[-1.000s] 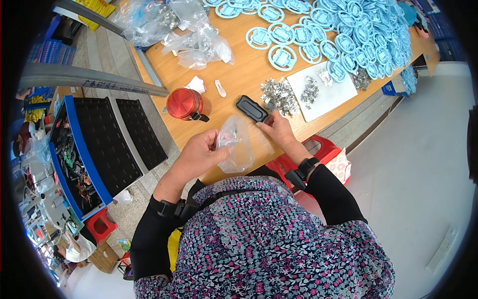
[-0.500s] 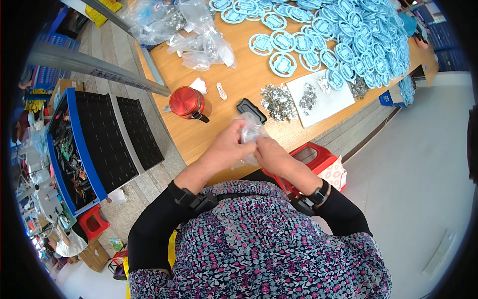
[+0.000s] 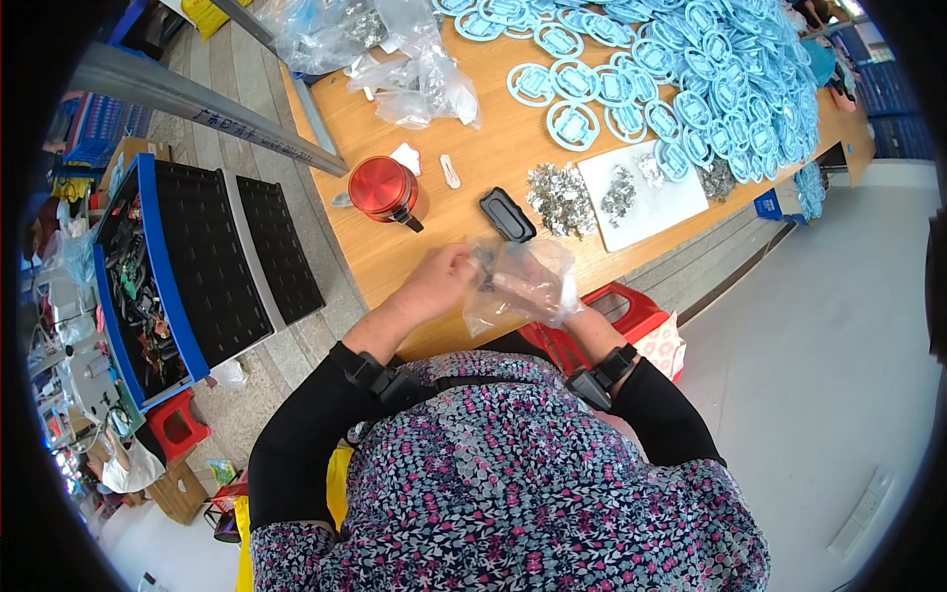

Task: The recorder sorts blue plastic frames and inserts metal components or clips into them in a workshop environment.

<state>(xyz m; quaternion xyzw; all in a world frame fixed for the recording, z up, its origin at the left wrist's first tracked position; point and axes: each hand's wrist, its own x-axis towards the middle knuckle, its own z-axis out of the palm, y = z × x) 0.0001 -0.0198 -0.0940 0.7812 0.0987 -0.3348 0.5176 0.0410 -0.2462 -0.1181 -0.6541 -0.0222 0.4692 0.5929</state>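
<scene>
A clear plastic bag (image 3: pixel 493 311) is spread out above the table's near edge. My left hand (image 3: pixel 440 280) pinches the bag's left side between thumb and fingers. My right hand (image 3: pixel 538 284) shows through the film, either inside the bag or behind it; the plastic blurs its fingers. A small dark patch shows in the bag by my left fingertips, too unclear to name. Just beyond the bag lies a black oblong tray (image 3: pixel 507 215). Next to that tray is a heap of small silvery metal pieces (image 3: pixel 560 200).
A red-lidded mug (image 3: pixel 383 189) stands left of the tray. A white board (image 3: pixel 641 209) bears more metal pieces. Light-blue oval plastic parts (image 3: pixel 710 94) pile up at the far right, and clear bags (image 3: pixel 424 84) lie far left. A red stool (image 3: pixel 631 311) stands below the table edge.
The bag was bunched between my two hands; now it is opened out wide. My right hand has gone behind or into the film, and my left hand has shifted slightly left.
</scene>
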